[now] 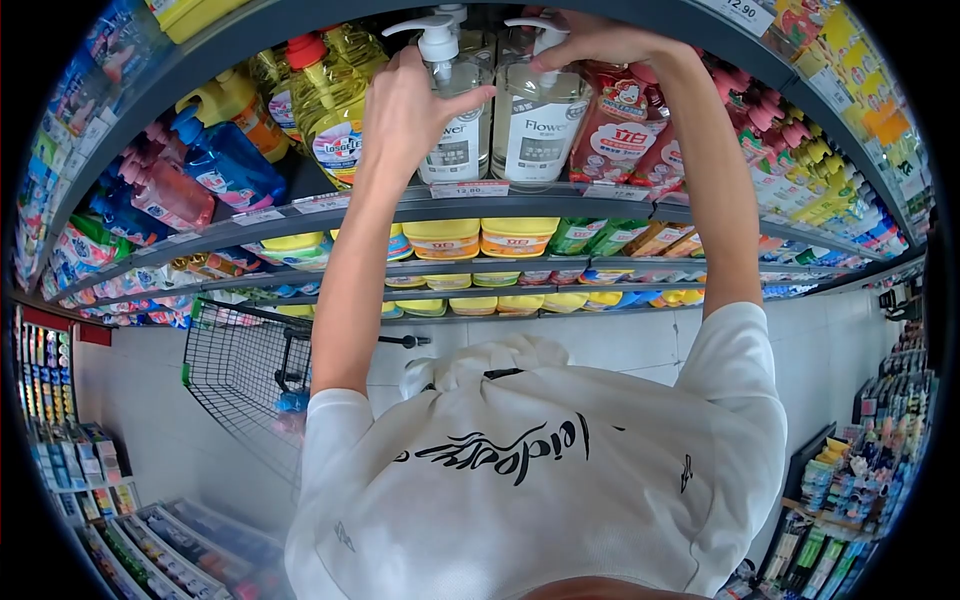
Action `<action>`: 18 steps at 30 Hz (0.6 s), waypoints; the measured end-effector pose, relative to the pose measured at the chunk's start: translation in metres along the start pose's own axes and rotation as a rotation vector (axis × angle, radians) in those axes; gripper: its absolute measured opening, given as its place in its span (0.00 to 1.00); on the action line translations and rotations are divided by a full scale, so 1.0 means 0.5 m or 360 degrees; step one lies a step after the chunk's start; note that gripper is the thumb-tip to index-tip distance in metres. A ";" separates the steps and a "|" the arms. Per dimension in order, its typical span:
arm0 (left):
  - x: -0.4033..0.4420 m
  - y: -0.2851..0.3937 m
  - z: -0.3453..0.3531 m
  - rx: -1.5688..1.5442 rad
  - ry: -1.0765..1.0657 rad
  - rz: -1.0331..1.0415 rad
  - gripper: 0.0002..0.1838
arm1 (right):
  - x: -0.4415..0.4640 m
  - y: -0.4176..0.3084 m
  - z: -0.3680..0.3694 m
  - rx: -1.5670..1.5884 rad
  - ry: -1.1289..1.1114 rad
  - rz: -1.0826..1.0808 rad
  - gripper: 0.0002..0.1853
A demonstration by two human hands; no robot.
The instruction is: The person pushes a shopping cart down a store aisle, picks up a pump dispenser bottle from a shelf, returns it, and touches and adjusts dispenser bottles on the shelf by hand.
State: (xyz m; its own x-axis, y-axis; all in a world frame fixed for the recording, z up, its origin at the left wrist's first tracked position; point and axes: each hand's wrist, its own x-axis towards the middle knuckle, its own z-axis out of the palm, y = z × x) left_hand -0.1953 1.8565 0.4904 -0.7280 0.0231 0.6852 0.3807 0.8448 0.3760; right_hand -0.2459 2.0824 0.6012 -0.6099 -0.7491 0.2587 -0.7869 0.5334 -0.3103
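Observation:
Two clear pump bottles with white pumps and labels reading "Flower" stand upright side by side on the shelf: the left pump bottle point(455, 150) and the right pump bottle point(543, 130). My left hand point(405, 105) is at the left one's upper side, its thumb stretched across the front and its fingertips partly hidden. Around the neck of the right bottle is my right hand point(590, 42), thumb at the front below the pump and the other fingers mostly hidden behind. A price tag point(469, 189) sits on the shelf edge below them.
Yellow oil-coloured bottles point(335, 115) stand left of the pump bottles, and red pouches point(615, 120) stand right. Lower shelves hold yellow tubs point(520, 237) and green packs point(577, 235). A wire shopping cart point(240, 360) is on the floor at left.

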 end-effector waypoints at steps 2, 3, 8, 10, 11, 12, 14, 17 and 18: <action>0.000 0.001 0.000 0.0021 0.0009 -0.0004 0.39 | 0.001 0.001 0.000 0.0027 -0.0041 0.0057 0.42; -0.001 0.002 0.000 0.0032 0.0013 -0.0007 0.39 | 0.001 -0.001 0.001 0.0075 -0.0073 0.0125 0.42; -0.013 0.006 0.010 -0.0039 0.0143 0.0073 0.42 | -0.003 0.016 0.022 0.0165 -0.0009 -0.0023 0.42; -0.023 0.006 0.010 -0.0067 0.0232 0.0096 0.44 | -0.005 0.020 0.026 0.0160 0.0037 -0.0138 0.43; -0.033 0.008 0.004 -0.0055 0.0281 0.0105 0.46 | -0.010 0.014 0.018 0.0064 0.0037 -0.0113 0.44; -0.045 0.011 -0.003 -0.0043 0.0334 0.0113 0.47 | -0.020 -0.009 0.004 -0.0034 0.0035 -0.0090 0.44; -0.085 0.026 -0.033 -0.0023 0.0340 0.0157 0.44 | -0.038 -0.002 0.008 -0.0192 0.0143 -0.0061 0.39; -0.164 0.014 -0.083 -0.0102 0.0325 0.0302 0.38 | -0.073 0.032 0.054 -0.0716 0.0572 -0.0294 0.33; -0.201 -0.007 -0.093 -0.0159 0.0294 0.0322 0.37 | -0.081 0.011 0.061 -0.0732 0.0565 -0.0194 0.36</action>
State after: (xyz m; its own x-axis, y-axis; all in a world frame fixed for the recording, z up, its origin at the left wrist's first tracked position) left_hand -0.0970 1.8261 0.4491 -0.5188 0.0800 0.8511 0.5685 0.7759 0.2736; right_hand -0.2229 2.1037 0.5610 -0.4446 -0.6804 0.5826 -0.7649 0.6268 0.1484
